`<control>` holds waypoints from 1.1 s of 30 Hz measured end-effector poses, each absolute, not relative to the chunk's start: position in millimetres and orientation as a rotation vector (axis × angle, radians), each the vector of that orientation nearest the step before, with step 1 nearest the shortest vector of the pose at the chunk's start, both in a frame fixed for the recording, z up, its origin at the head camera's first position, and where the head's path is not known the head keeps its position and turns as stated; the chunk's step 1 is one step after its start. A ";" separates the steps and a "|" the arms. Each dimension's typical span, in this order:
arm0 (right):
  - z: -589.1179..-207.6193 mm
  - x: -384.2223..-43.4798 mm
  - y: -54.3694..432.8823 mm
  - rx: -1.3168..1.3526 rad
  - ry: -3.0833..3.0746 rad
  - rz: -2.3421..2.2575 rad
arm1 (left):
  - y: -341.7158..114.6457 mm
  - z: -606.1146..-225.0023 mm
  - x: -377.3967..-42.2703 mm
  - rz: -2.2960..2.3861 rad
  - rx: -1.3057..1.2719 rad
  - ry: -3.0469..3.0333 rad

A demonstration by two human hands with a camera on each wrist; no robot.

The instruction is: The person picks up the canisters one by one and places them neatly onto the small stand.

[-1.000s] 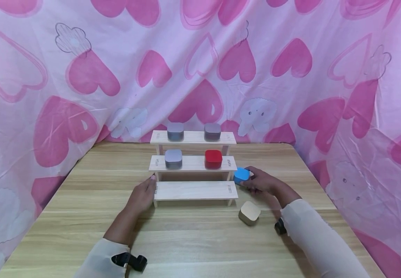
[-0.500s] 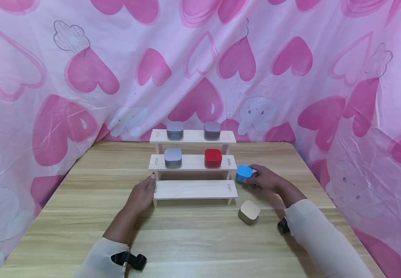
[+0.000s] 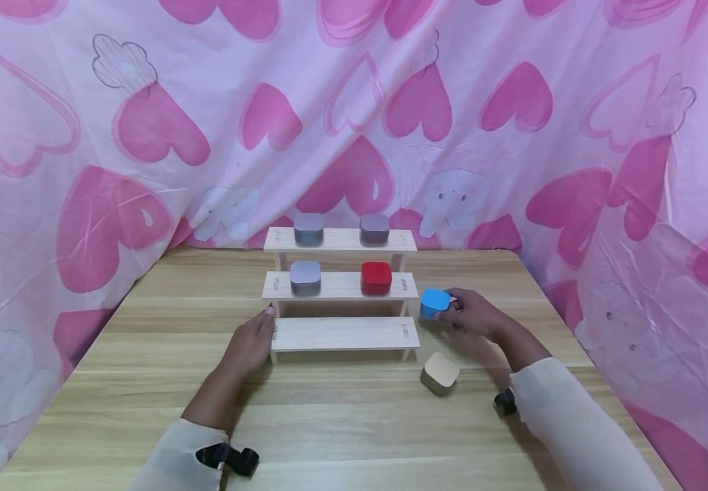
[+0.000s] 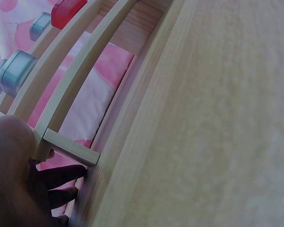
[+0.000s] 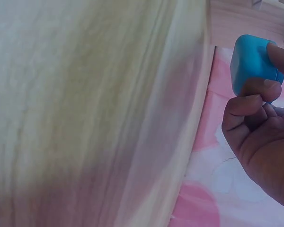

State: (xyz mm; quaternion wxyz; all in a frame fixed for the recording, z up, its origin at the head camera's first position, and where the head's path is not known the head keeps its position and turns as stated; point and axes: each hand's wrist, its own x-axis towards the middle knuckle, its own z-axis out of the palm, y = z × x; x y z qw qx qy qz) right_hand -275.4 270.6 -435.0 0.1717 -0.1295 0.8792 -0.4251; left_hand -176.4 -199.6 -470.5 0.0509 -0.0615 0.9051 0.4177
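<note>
A pale three-step wooden shelf [image 3: 344, 334] stands on the table. My left hand [image 3: 252, 344] is at the left end of its lowest step; in the left wrist view the thumb lies over the corner [image 4: 40, 137], a fingertip shows beneath it, and other fingers spread below. My right hand [image 3: 477, 317] pinches a small blue rounded-square tin [image 3: 435, 303] between thumb and fingers, just right of the middle step. In the right wrist view the blue tin [image 5: 253, 64] shows a lid seam. A beige tin [image 3: 440, 374] sits on the table nearer me.
On the middle step sit a silvery tin [image 3: 305, 278] and a red tin [image 3: 376, 278]. Two grey tins stand on the top step, one left [image 3: 308, 230] and one right [image 3: 374, 230]. A pink heart-print cloth [image 3: 354, 102] hangs behind the wooden table [image 3: 329, 423].
My right hand has moved slightly right and away from me with the blue tin, leaving the shelf's right side. My left hand stays at the lowest step.
</note>
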 end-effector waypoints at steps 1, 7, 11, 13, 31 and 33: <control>-433.7 -274.1 270.1 -0.371 2.500 -1.215 | -199.7 -470.7 -176.2 1.268 -0.180 2.759; -426.0 -267.2 267.7 -0.394 2.509 -1.269 | -199.9 -470.6 -176.3 1.271 -0.168 2.780; -421.3 -262.9 269.5 -0.398 2.511 -1.289 | -199.6 -470.8 -176.8 1.267 -0.173 2.776; -419.5 -261.1 271.2 -0.388 2.515 -1.292 | -199.5 -471.2 -177.1 1.265 -0.175 2.775; -393.5 -244.0 270.4 -0.475 2.397 -1.482 | -199.4 -471.2 -177.9 1.262 -0.169 2.785; -390.7 -240.9 265.7 -0.489 2.357 -1.509 | -199.7 -471.5 -177.7 1.262 -0.170 2.787</control>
